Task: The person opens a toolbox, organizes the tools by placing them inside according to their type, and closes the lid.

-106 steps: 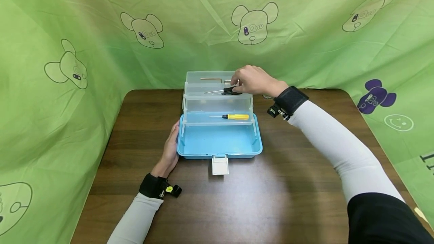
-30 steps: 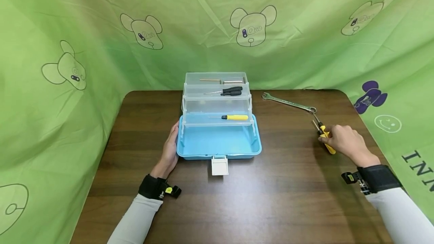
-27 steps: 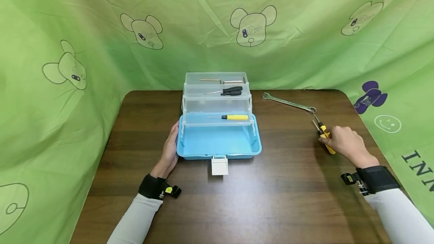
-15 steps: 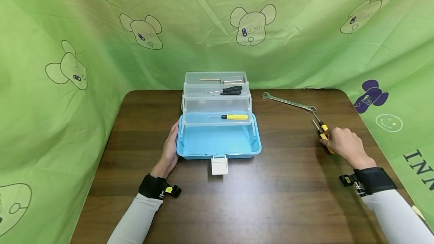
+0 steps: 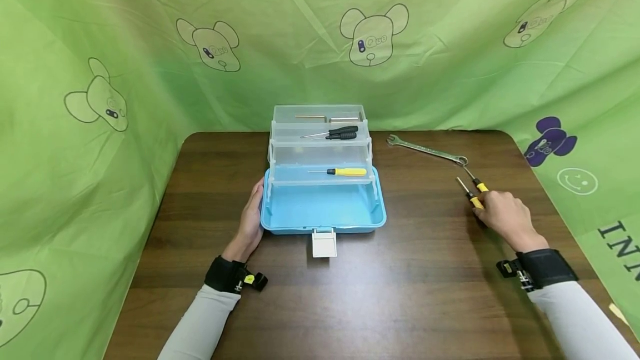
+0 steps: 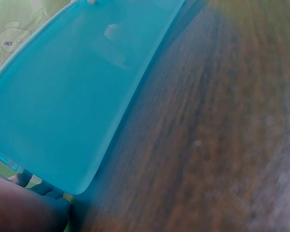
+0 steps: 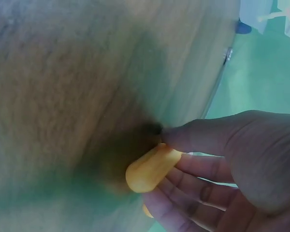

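Note:
My left hand point(image 5: 249, 220) lies against the left end of an opened blue toolbox point(image 5: 322, 204), fingers along its wall. In the left wrist view, the toolbox's smooth side point(image 6: 92, 92) rises beside that hand point(image 6: 26, 208). Over at the right of the table, my right hand point(image 5: 507, 216) pinches a yellow-handled screwdriver point(image 5: 476, 202) between thumb and fingers. The right wrist view shows its yellow handle point(image 7: 152, 169) in the grip of the hand point(image 7: 222, 169). A second yellow-and-black screwdriver point(image 5: 481, 185) lies right alongside, its handle end partly hidden by the hand.
A combination wrench point(image 5: 427, 150) lies at the back right, its ring end by the second screwdriver's tip. Clear stepped trays hold hex keys point(image 5: 311, 116), black-handled screwdrivers point(image 5: 342, 135) and a yellow screwdriver point(image 5: 350, 171). A white latch point(image 5: 324, 244) hangs in front. Green cloth point(image 5: 300, 43) surrounds the table.
From over the upper trays, my right hand has gone to the screwdrivers at the right. Lately it has shifted slightly, and the screwdriver it holds has turned a little. My left hand stays put.

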A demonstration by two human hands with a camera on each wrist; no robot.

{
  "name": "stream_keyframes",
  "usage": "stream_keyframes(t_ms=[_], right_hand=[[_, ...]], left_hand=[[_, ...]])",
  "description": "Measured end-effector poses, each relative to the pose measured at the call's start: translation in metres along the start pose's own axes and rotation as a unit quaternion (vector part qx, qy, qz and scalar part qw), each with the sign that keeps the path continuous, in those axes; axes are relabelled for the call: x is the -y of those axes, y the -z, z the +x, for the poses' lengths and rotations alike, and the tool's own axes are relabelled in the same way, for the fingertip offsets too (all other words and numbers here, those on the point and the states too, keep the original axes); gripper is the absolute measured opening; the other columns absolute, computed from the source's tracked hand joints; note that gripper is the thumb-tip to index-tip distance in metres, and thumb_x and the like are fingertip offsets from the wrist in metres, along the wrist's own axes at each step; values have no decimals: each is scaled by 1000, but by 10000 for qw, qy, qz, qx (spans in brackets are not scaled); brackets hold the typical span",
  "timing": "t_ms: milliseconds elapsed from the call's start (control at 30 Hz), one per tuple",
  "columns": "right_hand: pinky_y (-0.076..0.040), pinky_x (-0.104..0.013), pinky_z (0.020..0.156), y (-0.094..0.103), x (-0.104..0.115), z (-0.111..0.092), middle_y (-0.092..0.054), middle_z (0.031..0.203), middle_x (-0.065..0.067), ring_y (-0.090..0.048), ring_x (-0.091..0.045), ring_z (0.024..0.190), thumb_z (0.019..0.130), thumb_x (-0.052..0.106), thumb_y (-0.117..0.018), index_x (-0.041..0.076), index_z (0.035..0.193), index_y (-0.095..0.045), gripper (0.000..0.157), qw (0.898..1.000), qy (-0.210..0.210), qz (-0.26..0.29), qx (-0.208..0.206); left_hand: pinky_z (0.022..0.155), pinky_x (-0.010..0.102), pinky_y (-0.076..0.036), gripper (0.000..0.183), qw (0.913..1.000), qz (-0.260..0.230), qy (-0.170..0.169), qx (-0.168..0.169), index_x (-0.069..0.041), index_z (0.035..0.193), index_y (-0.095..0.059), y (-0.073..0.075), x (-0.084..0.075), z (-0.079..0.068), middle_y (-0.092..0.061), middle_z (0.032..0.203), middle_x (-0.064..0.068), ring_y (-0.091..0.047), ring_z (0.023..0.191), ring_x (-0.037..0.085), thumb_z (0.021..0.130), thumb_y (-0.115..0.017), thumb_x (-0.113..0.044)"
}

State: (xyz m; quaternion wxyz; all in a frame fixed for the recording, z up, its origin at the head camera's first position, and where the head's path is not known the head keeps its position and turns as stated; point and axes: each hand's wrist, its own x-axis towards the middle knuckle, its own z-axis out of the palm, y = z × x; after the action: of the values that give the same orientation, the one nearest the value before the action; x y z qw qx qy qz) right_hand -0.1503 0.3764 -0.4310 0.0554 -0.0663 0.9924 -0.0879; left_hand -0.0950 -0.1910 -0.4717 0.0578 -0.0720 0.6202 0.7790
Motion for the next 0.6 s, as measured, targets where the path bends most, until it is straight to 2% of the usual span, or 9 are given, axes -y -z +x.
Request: stream_keyframes(t_ms=[100,333,500,600], right_hand=[[-43,-60,44,-2,2,-1,-59,67,-26,-59,-50,56,89,14,-73,1,75,-62,22,10000,3,13,-90],[-42,-60,43,-3,4,-1,-59,67,-26,-58,-50,55,87,9,-71,2,72,-60,19,9996,100,57,-257],[-41,-60,43,-6,5,-2,-54,62,-21,-55,-48,52,84,8,-71,8,63,-48,31,9989,150,119,-433],[-39,-56,42,-8,6,-3,-51,60,-14,-53,-42,51,82,8,-74,11,62,-48,33,9983,207,165,-519]], left_hand=[[131,42,-12,58,10000,-6,-18,18,-12,170,-16,0,-1,-1,-18,176,5,-15,161,20,119,-20,-37],[131,42,-13,58,10000,-62,-26,47,-12,170,-16,-1,-3,-2,-19,175,5,-15,161,20,119,-21,-38],[131,41,-13,57,10000,-88,7,22,-13,170,-17,-2,-4,-2,-19,175,4,-15,161,19,119,-21,-36],[131,41,-13,57,10000,-82,17,14,-13,171,-17,-2,-5,-3,-18,175,4,-14,161,19,119,-20,-35]])
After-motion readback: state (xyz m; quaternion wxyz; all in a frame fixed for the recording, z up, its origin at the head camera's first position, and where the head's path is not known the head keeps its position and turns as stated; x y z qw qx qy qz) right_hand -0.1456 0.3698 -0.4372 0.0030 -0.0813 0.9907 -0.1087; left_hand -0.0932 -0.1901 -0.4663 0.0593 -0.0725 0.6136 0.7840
